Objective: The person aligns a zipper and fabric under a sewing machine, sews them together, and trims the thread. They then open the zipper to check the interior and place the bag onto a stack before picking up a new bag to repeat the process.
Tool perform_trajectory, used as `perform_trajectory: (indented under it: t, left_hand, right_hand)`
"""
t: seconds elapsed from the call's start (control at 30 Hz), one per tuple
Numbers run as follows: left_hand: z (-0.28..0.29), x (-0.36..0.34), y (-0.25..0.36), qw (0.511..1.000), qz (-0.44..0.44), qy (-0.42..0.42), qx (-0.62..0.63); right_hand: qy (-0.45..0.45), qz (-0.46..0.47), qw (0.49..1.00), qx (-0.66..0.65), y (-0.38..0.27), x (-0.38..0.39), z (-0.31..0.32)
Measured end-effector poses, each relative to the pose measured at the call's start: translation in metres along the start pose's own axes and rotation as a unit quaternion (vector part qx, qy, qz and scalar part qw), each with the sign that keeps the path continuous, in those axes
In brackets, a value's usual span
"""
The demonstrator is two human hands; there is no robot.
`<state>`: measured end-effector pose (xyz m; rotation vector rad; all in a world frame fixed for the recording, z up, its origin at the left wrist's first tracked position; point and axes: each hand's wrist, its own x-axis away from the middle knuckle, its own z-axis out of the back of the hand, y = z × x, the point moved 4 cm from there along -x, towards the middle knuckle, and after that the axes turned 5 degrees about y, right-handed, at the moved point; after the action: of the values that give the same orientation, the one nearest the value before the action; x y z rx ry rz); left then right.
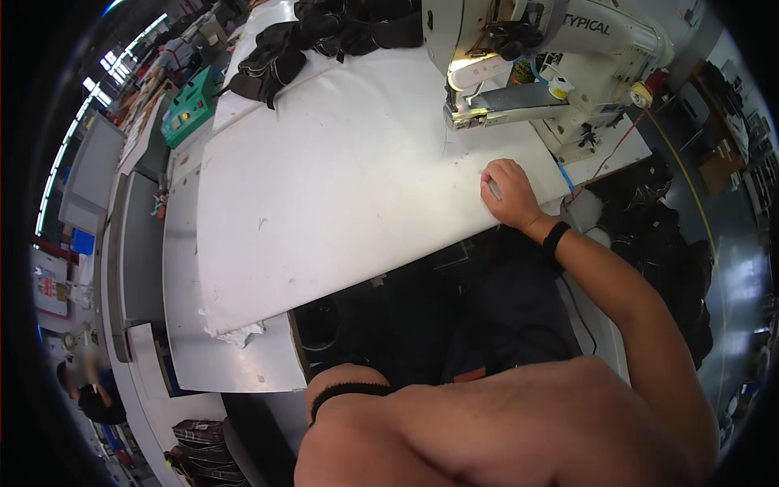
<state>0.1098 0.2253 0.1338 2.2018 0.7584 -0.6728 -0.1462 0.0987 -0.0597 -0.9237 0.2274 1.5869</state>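
Observation:
My right hand (509, 195) rests near the front right edge of the white work table (341, 170), its fingers curled in toward the thumb. A small pale patch shows inside the curl; I cannot make out whether it is a held thing or the tabletop. Beyond that hand stands a sewing machine (600, 40) with its lamp lit and a narrow arm (519, 103) reaching left. Loose thread hangs below the needle area. My left hand (349, 376) is low in the middle, close to my body, past a black wristband. Its fingers are hidden.
Black sewn pieces (272, 61) lie along the table's far edge. More black goods (657, 235) are heaped at the right. A green box with buttons (191, 109) stands at the far left. Another person (97, 394) is at the lower left. A thread spool (641, 95) sits by the machine.

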Motion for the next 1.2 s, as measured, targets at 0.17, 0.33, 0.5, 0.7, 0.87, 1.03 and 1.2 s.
perform_trajectory:
  t: [0.17, 0.33, 0.5, 0.7, 0.87, 1.03, 1.2]
  left_hand:
    - [0.021, 0.012, 0.027, 1.000, -0.023, 0.015, -0.001]
    - [0.026, 0.016, 0.059, 0.998, -0.045, 0.036, -0.034]
    - [0.029, 0.014, 0.077, 0.994, -0.062, 0.039, -0.078]
    - [0.027, -0.003, 0.068, 0.993, -0.059, 0.038, -0.093]
    - [0.030, -0.010, 0.045, 0.991, -0.059, 0.055, -0.107]
    - [0.055, -0.015, 0.038, 0.951, -0.088, 0.170, -0.244]
    - [0.115, 0.023, 0.043, 0.770, 0.045, 0.213, -0.600]
  right_hand:
    - [-0.021, -0.007, 1.000, 0.007, 0.000, -0.002, -0.003]
    - [-0.037, -0.017, 0.999, 0.003, -0.006, -0.005, -0.001]
    - [-0.019, 0.004, 1.000, 0.016, -0.008, -0.007, -0.001]
    - [-0.030, -0.010, 1.000, -0.002, -0.002, -0.003, 0.000]
    - [-0.014, 0.002, 0.999, -0.030, -0.005, -0.007, 0.005]
    - [0.019, 0.016, 1.000, -0.016, 0.008, 0.048, 0.060]
    - [0.012, -0.046, 0.981, 0.190, 0.040, 0.174, 0.234]
